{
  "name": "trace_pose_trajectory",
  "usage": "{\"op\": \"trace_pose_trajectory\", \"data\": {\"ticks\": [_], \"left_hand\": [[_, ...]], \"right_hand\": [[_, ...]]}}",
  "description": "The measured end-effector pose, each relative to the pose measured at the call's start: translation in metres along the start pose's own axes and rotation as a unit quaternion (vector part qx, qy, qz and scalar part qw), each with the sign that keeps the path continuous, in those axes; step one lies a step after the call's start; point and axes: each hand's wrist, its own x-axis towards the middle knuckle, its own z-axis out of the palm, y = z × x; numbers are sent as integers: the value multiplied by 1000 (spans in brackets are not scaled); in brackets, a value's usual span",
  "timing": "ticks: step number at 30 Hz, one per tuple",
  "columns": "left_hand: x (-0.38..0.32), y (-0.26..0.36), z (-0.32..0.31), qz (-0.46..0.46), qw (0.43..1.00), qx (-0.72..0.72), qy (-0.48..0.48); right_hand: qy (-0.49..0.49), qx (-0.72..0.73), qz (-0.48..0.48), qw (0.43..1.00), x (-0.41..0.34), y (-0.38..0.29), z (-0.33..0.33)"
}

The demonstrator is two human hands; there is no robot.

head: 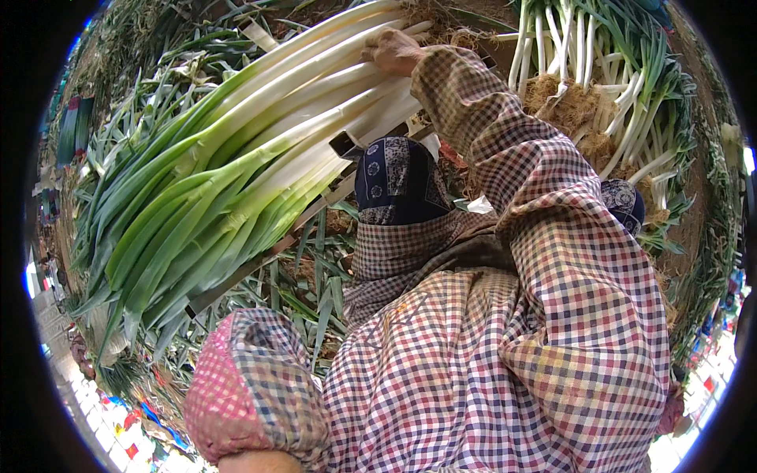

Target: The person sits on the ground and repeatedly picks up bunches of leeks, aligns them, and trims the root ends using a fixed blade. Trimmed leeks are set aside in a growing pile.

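Observation:
A broad bundle of leeks (284,136) lies slanting before me, white shafts at the upper right and green leaves fanning to the lower left. My right hand (393,52) reaches across to the white shafts near the root end. Its fingers are curled on a shaft, partly hidden from view. Brown roots (437,26) show just beyond that hand. Beneath the bundle runs a metal frame with a flat bar (227,287) and a square tube end (346,145). My left hand is out of view; only its pink checked sleeve (227,390) and some bare skin show at lower left.
More leeks with rooty, soil-brown bases (568,106) are heaped at the right. Loose leaf trimmings (319,295) litter the ground under the frame, with more at upper left. My knee in navy patterned cloth (402,177) stands close to the frame. A tied bundle (75,130) is at far left.

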Motion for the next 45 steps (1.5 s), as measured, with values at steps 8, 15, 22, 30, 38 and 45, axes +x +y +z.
{"op": "trace_pose_trajectory", "data": {"ticks": [8,15,22,30,38,45], "left_hand": [[6,-2,4,-15,1000,3,-3],[9,-5,6,-6,1000,-1,-1],[13,-8,8,-17,1000,7,-4],[20,0,-1,-16,1000,18,-3],[53,71,-25,48,995,24,82],[147,83,9,137,963,226,-60]], "right_hand": [[364,341,33,866,-23,61,-53],[280,128,124,944,-144,106,-61],[52,171,371,911,-224,135,-60],[-165,153,357,907,-254,152,6],[-220,168,308,910,-244,187,39],[18,407,431,805,-202,222,-47]]}}
